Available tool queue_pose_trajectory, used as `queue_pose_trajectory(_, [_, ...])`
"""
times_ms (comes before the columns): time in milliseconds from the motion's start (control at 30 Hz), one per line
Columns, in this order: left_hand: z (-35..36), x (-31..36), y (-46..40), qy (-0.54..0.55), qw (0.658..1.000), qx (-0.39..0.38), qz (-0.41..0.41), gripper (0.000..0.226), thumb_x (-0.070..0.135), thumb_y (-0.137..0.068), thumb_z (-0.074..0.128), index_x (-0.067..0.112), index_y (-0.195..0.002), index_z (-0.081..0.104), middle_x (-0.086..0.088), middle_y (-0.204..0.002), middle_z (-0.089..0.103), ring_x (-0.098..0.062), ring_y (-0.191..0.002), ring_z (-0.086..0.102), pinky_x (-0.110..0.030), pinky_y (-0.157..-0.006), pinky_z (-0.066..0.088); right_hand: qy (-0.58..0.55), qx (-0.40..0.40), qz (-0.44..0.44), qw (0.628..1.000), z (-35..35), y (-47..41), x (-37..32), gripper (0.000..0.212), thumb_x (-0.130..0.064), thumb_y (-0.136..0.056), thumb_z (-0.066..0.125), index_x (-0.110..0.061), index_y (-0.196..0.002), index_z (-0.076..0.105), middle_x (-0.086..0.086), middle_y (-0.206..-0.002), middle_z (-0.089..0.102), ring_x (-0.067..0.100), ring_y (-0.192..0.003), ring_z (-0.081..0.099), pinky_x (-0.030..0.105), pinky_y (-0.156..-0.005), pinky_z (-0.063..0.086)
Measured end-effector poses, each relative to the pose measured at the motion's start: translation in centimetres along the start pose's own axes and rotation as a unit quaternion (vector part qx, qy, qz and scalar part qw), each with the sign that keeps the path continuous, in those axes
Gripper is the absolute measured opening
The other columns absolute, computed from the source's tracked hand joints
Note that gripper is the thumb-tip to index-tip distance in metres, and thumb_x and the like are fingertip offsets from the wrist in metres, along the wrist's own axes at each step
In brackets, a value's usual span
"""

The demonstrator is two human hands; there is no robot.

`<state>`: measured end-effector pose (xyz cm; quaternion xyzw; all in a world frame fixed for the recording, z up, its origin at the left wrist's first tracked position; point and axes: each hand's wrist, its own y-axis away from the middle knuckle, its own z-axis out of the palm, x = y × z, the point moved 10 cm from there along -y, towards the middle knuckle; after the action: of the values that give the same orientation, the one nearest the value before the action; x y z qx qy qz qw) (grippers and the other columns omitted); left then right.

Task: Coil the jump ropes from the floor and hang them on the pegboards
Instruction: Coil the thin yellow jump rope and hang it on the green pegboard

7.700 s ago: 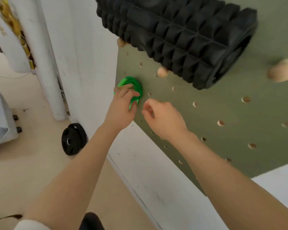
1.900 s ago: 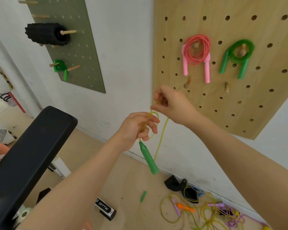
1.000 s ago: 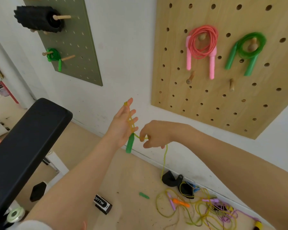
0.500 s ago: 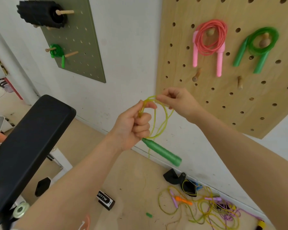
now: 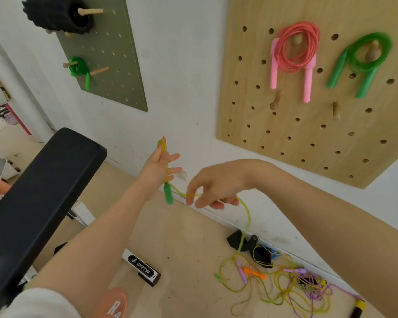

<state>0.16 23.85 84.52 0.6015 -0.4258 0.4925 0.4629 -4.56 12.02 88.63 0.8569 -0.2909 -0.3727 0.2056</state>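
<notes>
A yellow-green jump rope [image 5: 245, 216] with a green handle [image 5: 168, 195] runs between my hands. My left hand [image 5: 161, 166] is held up with straight, spread fingers, loops of the rope wound round it and the handle hanging below. My right hand [image 5: 213, 188] pinches the cord just right of the handle; from there the rope drops to a tangle of ropes [image 5: 274, 285] on the floor. A coiled pink rope [image 5: 294, 53] and a coiled green rope [image 5: 365, 60] hang on the wooden pegboard [image 5: 308, 134]. A small green rope [image 5: 79, 70] hangs on the olive pegboard [image 5: 115, 65].
A black padded bench [image 5: 39, 187] stands at the left, close to my left arm. A black foam roller [image 5: 60, 12] sits on a peg of the olive board. A black-and-white box [image 5: 143, 268] and black straps [image 5: 251, 246] lie on the floor by the wall.
My left hand has opened from a fist and now stands flat with the loops round it. My right hand has dropped from above the loop to below it, drawing cord along.
</notes>
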Motion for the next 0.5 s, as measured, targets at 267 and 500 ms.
queue_pose_trajectory(267, [5.0, 2.3, 4.3, 0.074, 0.978, -0.196, 0.021, 0.042, 0.045, -0.098, 0.023, 0.041, -0.139, 0.031, -0.010, -0.100, 0.072, -0.010, -0.033, 0.020, -0.031, -0.081, 0.054, -0.213, 0.468, -0.132, 0.847, -11.6, 4.5, 2.2, 0.014, -0.017, -0.088, 0.061, -0.008, -0.080, 0.067, 0.007, -0.069, 0.055, 0.001, -0.051, 0.043, 0.016, -0.053, 0.042])
queue_pose_trajectory(500, [8.8, 8.2, 7.0, 0.258, 0.916, -0.302, 0.062, 0.037, 0.027, -0.092, 0.032, 0.010, -0.116, 0.055, 0.003, -0.050, 0.057, -0.007, -0.031, 0.011, -0.016, -0.040, 0.036, -0.269, 0.394, -0.053, 0.877, -8.2, 1.4, 8.0, 0.032, -0.032, -0.094, 0.052, -0.012, -0.073, 0.064, -0.006, -0.059, 0.047, 0.006, -0.058, 0.044, 0.025, -0.069, 0.047])
